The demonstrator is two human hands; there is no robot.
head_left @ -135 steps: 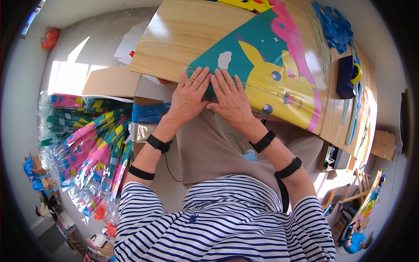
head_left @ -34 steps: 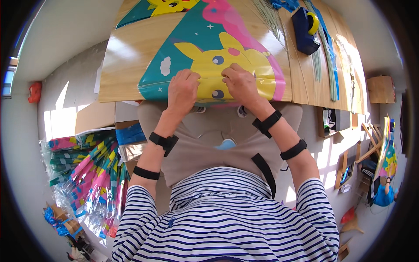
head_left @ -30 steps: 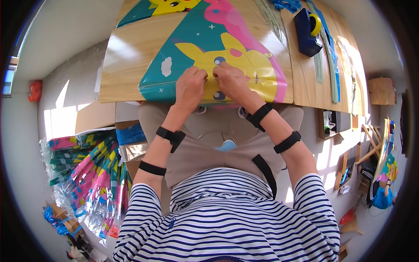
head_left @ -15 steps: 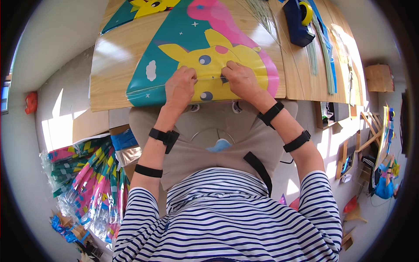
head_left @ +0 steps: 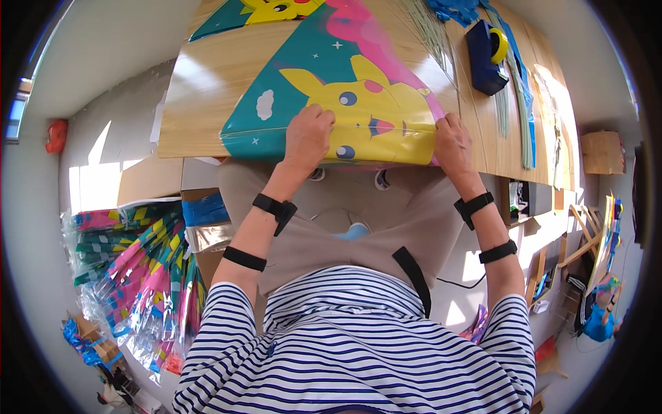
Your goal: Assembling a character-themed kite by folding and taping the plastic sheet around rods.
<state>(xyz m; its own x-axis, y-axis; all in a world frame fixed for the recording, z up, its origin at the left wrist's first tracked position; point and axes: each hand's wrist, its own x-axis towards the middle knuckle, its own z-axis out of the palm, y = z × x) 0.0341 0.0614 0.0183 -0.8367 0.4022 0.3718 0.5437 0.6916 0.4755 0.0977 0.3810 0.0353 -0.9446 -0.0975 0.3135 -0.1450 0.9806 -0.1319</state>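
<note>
Teal, pink and yellow, the printed sheet [head_left: 362,103] lay at twelve o'clock on the wooden table [head_left: 200,103], partly hidden by the left hand [head_left: 308,138]. Toward half past eleven, a second sheet [head_left: 279,12] was cut off by the upper rim. The blue tape dispenser [head_left: 481,62] stood at half past one; shiny bundles [head_left: 141,272] spread toward half past eight. Left hand and right hand [head_left: 455,143] were curled narrow; fingertips hidden, I couldn't tell whether either pinched the sheet.

Printed sheet [head_left: 386,107]: glossy plastic film, smooth. Table [head_left: 221,86]: wood-grain, smooth, sl. sheen. Tape dispenser [head_left: 483,65]: dk-blue plastic. Carton [head_left: 152,183]: matt cardbd. Bagged bundle [head_left: 134,269]: shiny clr plastic. Thin rods [head_left: 527,148]: poss. plastic, view poor.
</note>
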